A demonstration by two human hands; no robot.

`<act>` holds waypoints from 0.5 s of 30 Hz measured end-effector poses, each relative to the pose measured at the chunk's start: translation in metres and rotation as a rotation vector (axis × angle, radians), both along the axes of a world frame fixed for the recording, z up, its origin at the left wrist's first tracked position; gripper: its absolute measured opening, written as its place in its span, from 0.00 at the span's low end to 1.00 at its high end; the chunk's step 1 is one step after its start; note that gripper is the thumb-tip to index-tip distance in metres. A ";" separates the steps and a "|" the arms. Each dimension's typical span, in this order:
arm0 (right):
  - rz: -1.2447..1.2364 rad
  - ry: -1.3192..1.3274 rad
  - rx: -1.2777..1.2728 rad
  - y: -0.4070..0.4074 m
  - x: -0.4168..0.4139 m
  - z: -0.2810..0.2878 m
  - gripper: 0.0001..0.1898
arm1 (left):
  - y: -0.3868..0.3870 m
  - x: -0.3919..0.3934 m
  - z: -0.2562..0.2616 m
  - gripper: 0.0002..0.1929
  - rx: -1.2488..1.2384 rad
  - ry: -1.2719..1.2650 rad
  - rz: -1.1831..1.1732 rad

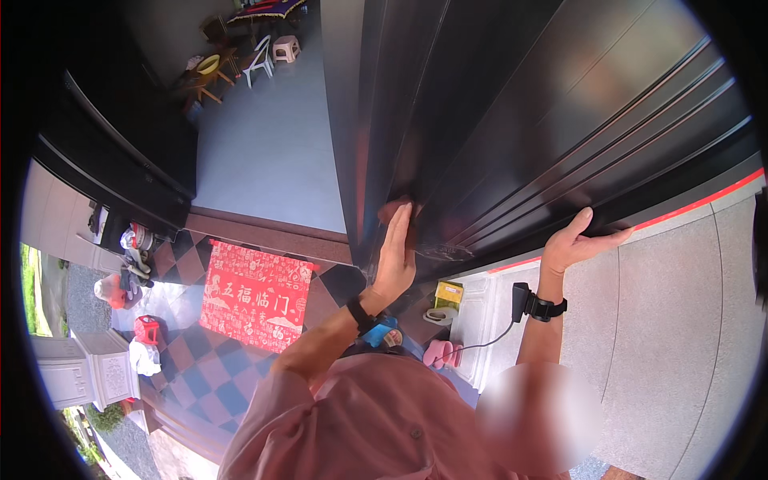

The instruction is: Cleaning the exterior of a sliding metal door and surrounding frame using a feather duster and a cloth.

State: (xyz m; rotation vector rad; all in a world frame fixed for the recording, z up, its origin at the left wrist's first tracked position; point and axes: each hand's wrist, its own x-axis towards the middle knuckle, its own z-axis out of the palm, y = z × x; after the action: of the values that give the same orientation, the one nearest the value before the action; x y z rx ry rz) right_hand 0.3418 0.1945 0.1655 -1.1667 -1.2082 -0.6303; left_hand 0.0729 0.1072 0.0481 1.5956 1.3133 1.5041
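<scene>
Before me stands a glossy dark door panel (480,120) with long raised lines along one side. My left hand (396,258) lies with its fingers extended against the panel's lower-left part, and a reddish reflection shows by the fingertips. Whitish marks or clear film (444,251) sit on the surface just right of that hand. Farther right, my right hand (579,243) is at the panel's outer edge, thumb spread from the fingers, close to a red strip (690,207) along the wall. Parts of its fingers are hidden. Neither hand shows a held object.
The doorway opens onto a grey floor (270,150), with a white chair (261,62) and a plastic stool (286,48) inside. Across its foot runs a stone threshold (270,237). A red doormat (258,294) bearing writing lies outside; pink slippers (441,354) are near me.
</scene>
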 end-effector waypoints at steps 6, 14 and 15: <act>-0.021 -0.007 -0.029 -0.001 -0.011 -0.005 0.42 | 0.040 -0.046 0.172 0.30 0.735 0.300 0.055; 0.062 0.070 0.030 0.001 -0.019 0.003 0.42 | 0.041 -0.005 0.036 0.35 0.583 0.394 0.286; 0.063 0.040 0.030 0.001 -0.018 0.004 0.42 | 0.031 0.000 0.011 0.33 0.465 0.369 0.316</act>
State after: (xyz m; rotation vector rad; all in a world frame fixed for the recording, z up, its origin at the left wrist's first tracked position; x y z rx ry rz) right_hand 0.3233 0.1959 0.1697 -1.1065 -1.1929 -0.5731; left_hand 0.0727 0.1383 0.0592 2.1145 1.5514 1.8722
